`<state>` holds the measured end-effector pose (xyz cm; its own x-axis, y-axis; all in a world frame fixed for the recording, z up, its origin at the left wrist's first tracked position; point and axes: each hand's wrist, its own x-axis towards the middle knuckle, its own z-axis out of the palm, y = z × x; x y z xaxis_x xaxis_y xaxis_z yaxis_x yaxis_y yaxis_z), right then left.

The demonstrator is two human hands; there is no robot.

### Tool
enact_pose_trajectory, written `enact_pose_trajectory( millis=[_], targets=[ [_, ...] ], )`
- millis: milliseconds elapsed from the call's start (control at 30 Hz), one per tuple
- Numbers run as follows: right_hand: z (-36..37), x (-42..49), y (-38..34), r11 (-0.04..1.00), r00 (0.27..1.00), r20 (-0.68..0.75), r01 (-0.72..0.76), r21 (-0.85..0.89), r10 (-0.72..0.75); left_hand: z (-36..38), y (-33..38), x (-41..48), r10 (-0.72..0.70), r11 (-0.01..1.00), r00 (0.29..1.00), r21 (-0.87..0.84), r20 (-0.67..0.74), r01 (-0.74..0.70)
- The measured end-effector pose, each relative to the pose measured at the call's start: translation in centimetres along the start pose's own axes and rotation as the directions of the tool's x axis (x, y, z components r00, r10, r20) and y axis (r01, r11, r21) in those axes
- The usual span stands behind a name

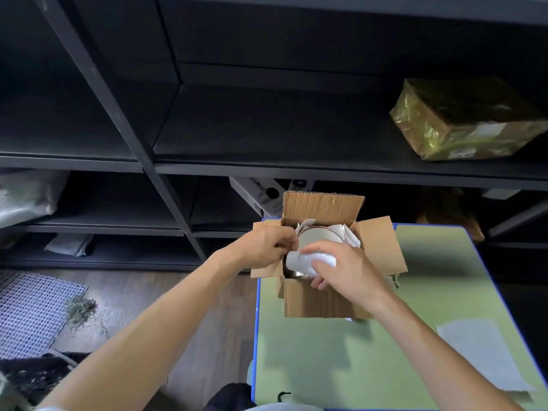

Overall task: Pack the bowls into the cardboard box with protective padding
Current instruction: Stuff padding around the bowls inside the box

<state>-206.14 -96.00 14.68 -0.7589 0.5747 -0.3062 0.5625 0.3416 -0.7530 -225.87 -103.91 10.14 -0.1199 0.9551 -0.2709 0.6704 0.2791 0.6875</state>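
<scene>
Bowl (318, 237) already in cardboard box (326, 301) at table (341, 366) far edge; right hand (344, 268) grips foam padding (302, 262), left hand (267, 246) pinches its edge. Flaps unclosed.

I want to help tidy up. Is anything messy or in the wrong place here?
Yes. A clump of dry grass or hay lies loose on the wooden floor at the edge of a mesh mat. The cardboard box also sits right at the green table's corner, one flap hanging past the edge.
</scene>
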Motion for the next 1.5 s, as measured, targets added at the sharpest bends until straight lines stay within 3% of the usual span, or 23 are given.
enact_pose_trajectory(
  millis=[67,133,233,400,633,800,1000,1100,1300,1400,1500],
  targets=[
    [0.5,0.0,0.2,0.998,1.0,0.004,0.004,-0.069,-0.004,-0.3,0.3,0.0,-0.019,1.0,0.999,0.022,0.04,0.018],
    [0.7,0.2,0.1,0.968,0.998,0.026,0.067,-0.243,-0.063,-0.3,0.5,0.0,-0.036,0.999,0.996,0.009,0.079,0.035],
    [0.9,1.0,-0.2,0.849,0.978,0.113,0.21,-0.484,-0.177,0.1,0.3,-0.2,-0.022,1.0,0.996,0.002,0.092,0.022],
    [1.4,2.7,-2.7,0.62,0.925,0.305,0.379,-0.687,-0.228,0.6,0.0,-0.5,0.041,0.998,0.998,0.051,0.042,-0.044],
    [3.2,4.0,-2.6,0.583,0.939,0.327,0.325,-0.745,-0.106,0.5,-0.2,-0.9,0.012,1.0,1.0,-0.027,0.003,-0.012],
    [2.0,3.3,-2.5,0.754,0.943,0.33,0.248,-0.609,-0.044,1.0,-0.5,-0.7,0.028,1.0,0.999,-0.013,-0.016,-0.028],
    [1.5,2.8,-0.9,0.692,0.957,0.178,0.29,-0.661,-0.23,1.4,-1.0,-0.6,0.061,0.998,0.998,-0.014,-0.033,-0.062],
    [2.7,3.0,0.1,0.64,0.939,0.197,0.336,-0.691,-0.28,1.5,-1.1,-0.6,0.061,0.998,0.998,-0.017,-0.036,-0.061],
    [2.7,2.0,1.0,0.703,0.923,0.124,0.361,-0.614,-0.365,1.9,-1.5,-0.6,0.056,0.998,0.997,-0.038,-0.056,-0.058],
    [2.3,1.4,1.7,0.613,0.855,0.12,0.452,-0.648,-0.504,1.9,-1.6,-0.6,0.055,0.996,0.997,-0.07,-0.05,-0.058],
    [2.8,1.7,2.7,0.539,0.864,0.18,0.442,-0.717,-0.47,1.9,-1.6,-0.5,0.051,0.995,0.998,-0.082,-0.042,-0.054]
  ],
)
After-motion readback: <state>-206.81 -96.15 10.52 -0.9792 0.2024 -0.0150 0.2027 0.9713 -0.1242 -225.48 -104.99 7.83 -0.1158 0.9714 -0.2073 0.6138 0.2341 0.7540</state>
